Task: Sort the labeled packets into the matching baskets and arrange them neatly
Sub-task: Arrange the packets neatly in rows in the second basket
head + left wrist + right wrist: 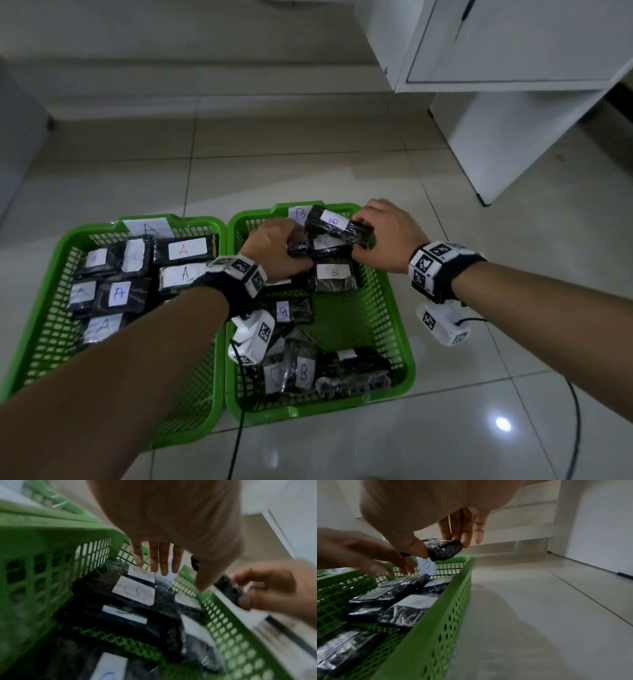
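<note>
green plastic baskets: two mesh baskets stand side by side on the pale tiled floor (479, 428), rims touching; the a basket (44, 329) on the left, the b basket (406, 359) on the right.
a basket: a paper tag marked a (148, 227) stands at its far wall; black packets with white a labels (120, 293) lie in rough rows over its far half.
b basket: a b tag (300, 213) stands at the far wall; b packets lie at the far end, one (335, 274) flat by the right wall, a small one (291, 311) mid-basket, and a loose heap (301, 373) at the near edge.
right hand: the right hand (387, 236) is over the far right corner of the b basket, thumb and fingertips (465, 539) pinching one end of a black b packet (337, 228); in the right wrist view that packet (443, 550) is clear above the rim.
held packet: tilted, white b label facing up, above the packets at the far end.
left hand: the left hand (277, 250) is just left of the held packet, over the far end of the b basket; from the left wrist view its fingers (163, 559) are straight and pointing down toward the packets; from the head view i cannot tell whether they touch the small dark packet (298, 246) beside them.
wrists: each carries a black strap with white marker blocks (435, 263).
beyond: a white cabinet (513, 68) stands at the far right.
</note>
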`<control>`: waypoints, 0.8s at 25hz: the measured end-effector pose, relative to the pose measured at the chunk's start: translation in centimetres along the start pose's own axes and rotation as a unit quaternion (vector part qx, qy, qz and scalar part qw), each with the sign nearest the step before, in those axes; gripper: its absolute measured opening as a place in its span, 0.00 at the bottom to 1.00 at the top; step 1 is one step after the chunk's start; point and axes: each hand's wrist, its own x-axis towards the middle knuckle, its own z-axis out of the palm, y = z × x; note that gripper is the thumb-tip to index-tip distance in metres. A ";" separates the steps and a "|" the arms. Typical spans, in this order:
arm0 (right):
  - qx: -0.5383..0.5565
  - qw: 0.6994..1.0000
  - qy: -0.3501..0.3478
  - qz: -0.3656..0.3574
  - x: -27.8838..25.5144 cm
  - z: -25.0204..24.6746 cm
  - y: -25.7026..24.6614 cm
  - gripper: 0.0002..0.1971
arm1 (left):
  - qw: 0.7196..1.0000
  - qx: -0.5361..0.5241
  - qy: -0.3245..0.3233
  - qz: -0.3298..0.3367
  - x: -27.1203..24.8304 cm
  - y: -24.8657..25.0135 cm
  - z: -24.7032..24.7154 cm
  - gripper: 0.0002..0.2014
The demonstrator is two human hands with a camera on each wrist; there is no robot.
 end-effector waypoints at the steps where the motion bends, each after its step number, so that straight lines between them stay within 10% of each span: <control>1: 0.012 1.000 -0.008 -0.009 -0.1 0.2 -0.5 0.21 | 0.991 -0.135 0.015 -0.007 -0.2 0.2 -0.3 0.26; 3: 0.032 0.999 -0.017 -0.034 -0.5 0.8 -1.5 0.20 | 0.941 -0.335 0.033 -0.034 -0.3 0.8 -1.1 0.23; 8: 0.008 0.995 -0.078 -0.057 -0.8 2.1 -3.3 0.40 | 0.891 -0.418 0.131 -0.120 0.0 0.5 -3.0 0.15; 14: -0.198 0.950 -0.225 -0.088 -0.1 3.1 -4.6 0.38 | 0.892 -0.400 0.142 -0.157 -1.6 -1.7 -3.2 0.13; 20: -0.180 0.965 -0.166 -0.091 0.2 2.5 -5.0 0.20 | 0.898 -0.383 0.143 -0.160 -2.0 -3.0 -3.3 0.14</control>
